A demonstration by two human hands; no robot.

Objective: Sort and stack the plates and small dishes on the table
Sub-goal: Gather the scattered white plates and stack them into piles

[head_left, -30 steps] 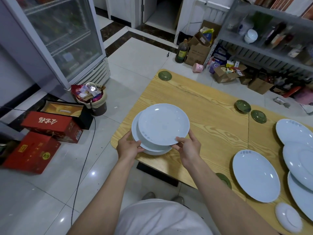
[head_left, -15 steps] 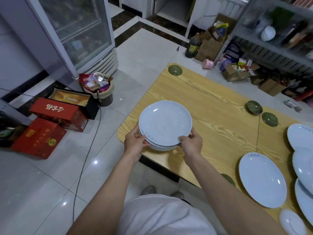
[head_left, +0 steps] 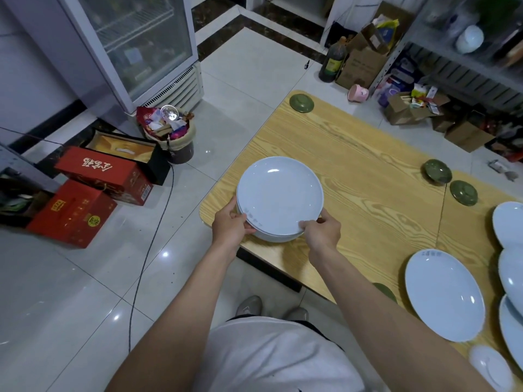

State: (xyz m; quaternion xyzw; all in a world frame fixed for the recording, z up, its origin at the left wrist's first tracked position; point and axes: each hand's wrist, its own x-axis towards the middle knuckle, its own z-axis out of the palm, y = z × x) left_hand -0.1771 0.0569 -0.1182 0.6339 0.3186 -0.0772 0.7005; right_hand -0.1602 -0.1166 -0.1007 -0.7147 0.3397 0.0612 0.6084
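At the near left corner of the table (head_left: 368,165), the left hand (head_left: 230,224) and right hand (head_left: 322,232) each pinch the top plate (head_left: 280,193) by its near rim from opposite sides, apparently to centre it on the stack of white plates (head_left: 271,237) beneath.

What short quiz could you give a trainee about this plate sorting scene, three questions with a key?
1. True or false: the left hand and the right hand both grip the stack of white plates.
2. Where on the table is the stack? A: by its near left corner. B: in its middle. C: at its far right end.
3. Fill in: the small dish at the table's far left corner is coloured ____.
Key: 1 true; 2 A; 3 green.
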